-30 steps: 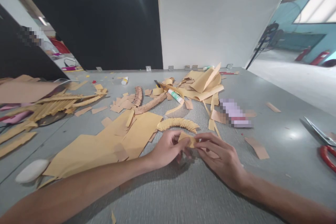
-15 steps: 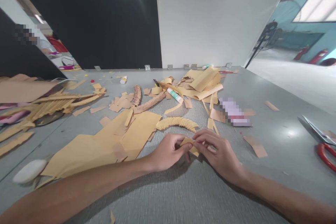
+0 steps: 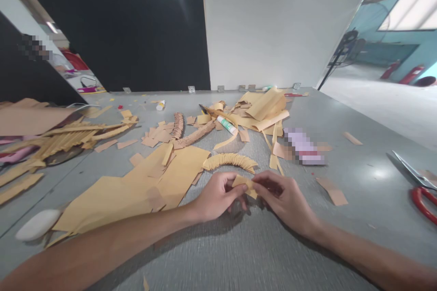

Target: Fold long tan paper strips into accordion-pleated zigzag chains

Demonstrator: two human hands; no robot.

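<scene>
A small piece of tan paper is pinched between both hands just above the grey tabletop. My left hand grips its left side, thumb on top. At its right edge, the thumb and fingers of my right hand are closed on it. Right behind the hands lies a curved, pleated strip of yellow paper. Large yellow-brown paper sheets spread out to the left of my left hand. Further back, a brown pleated strip meets a flatter brown strip.
A green-and-white glue stick rests among paper scraps. Red-handled scissors lie at the right edge, a white rounded object at left. A heap of yellow paper sits near the upright panel. Woven paper strips lie far left.
Both hands stay at nearly the same spot. The paper piece between them has turned and shows more of its flat face, and the right-hand fingers have shifted along its edge.
</scene>
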